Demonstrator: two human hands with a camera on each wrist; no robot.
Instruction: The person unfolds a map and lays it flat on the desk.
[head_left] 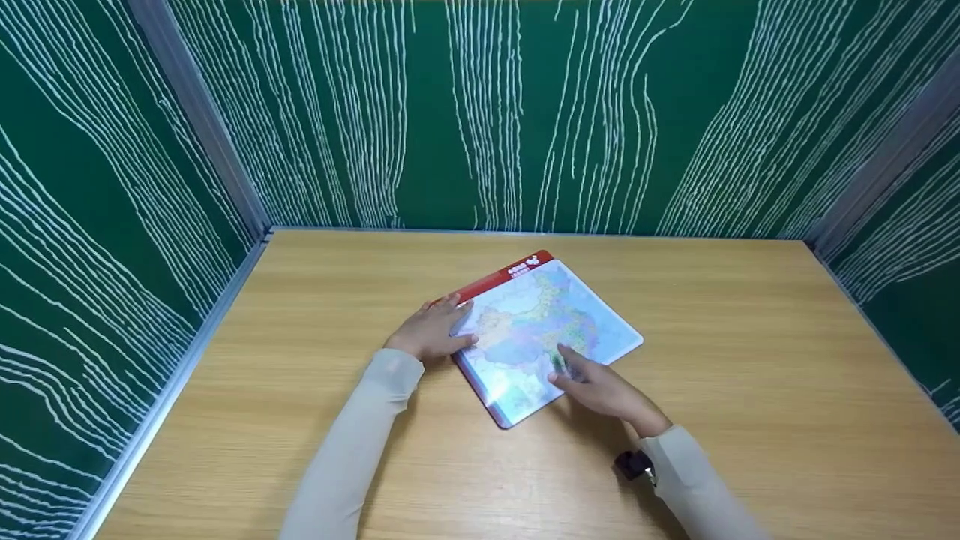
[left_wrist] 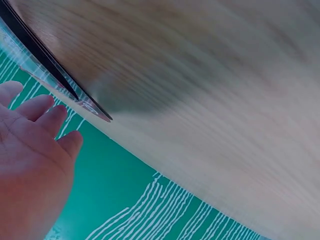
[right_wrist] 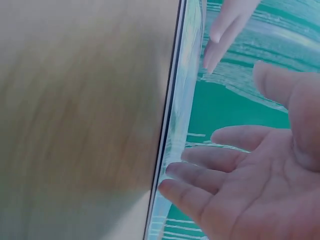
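A flat rectangular board (head_left: 517, 330) printed with a coloured map lies at an angle on the wooden table, its far edge banded in red. My left hand (head_left: 435, 330) rests at the board's left corner with fingers spread. Over the near right part is my right hand (head_left: 604, 386), its fingers extended and loosely parted; whether it touches is hard to tell. The left wrist view shows the board's thin dark edge (left_wrist: 40, 50) beyond the left fingers. From the right wrist, the board appears edge-on beside the right fingertips (right_wrist: 167, 187), as thin dark layers under a glossy top.
Bare wooden tabletop (head_left: 750, 337) surrounds the board. Green panels (head_left: 465, 112) with wavy white lines stand at the back and both sides, joined by grey metal posts (head_left: 202, 112). A small black device (head_left: 634, 465) sits at the right wrist.
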